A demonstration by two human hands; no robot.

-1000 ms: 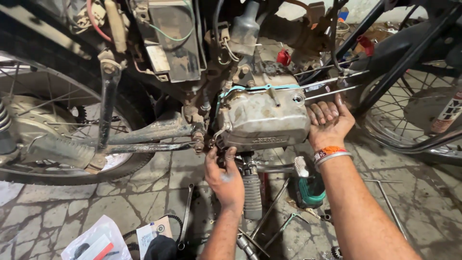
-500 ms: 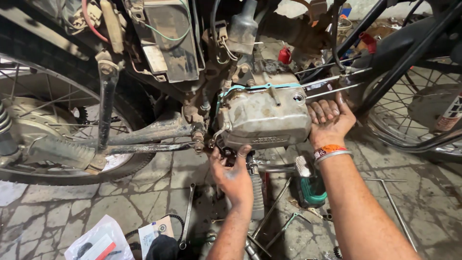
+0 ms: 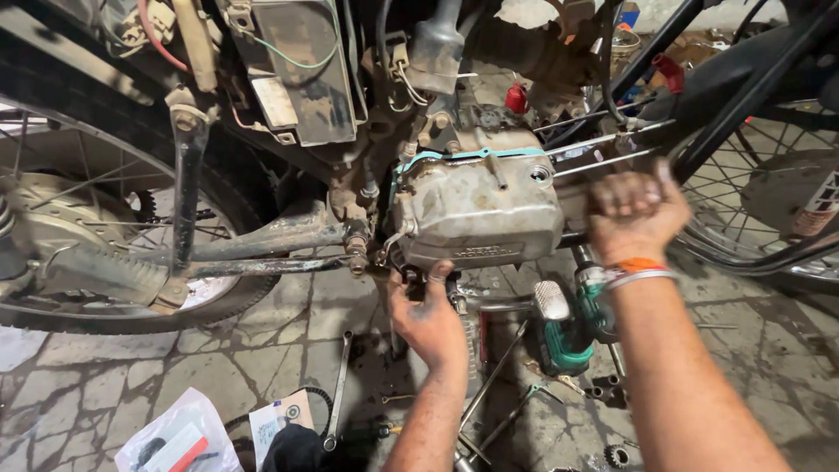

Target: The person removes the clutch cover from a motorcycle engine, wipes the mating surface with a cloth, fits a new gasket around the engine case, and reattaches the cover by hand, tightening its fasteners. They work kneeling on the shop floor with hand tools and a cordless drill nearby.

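Note:
A dirty grey engine case (image 3: 476,214) with a teal gasket line (image 3: 463,156) hangs in a motorcycle frame. My left hand (image 3: 428,319) reaches up from below, and its fingertips touch the case's bottom edge; whether it grips anything there is hidden. My right hand (image 3: 634,214) is blurred, with curled fingers, against the right side of the case, just below the long bare studs (image 3: 603,144). An orange and silver band is on that wrist.
A green power tool (image 3: 568,336) lies on the cracked stone floor under my right wrist, beside a ribbed foot peg (image 3: 551,299). A spanner (image 3: 336,385) and thin rods lie near my left forearm. Rear wheel (image 3: 87,227) at left, spoked wheel (image 3: 769,201) at right, plastic bag (image 3: 170,437) at bottom left.
My right hand's spread fingers have curled into a fist beside the case. My left hand has moved up from the floor area to the case's underside. The view has come slightly closer.

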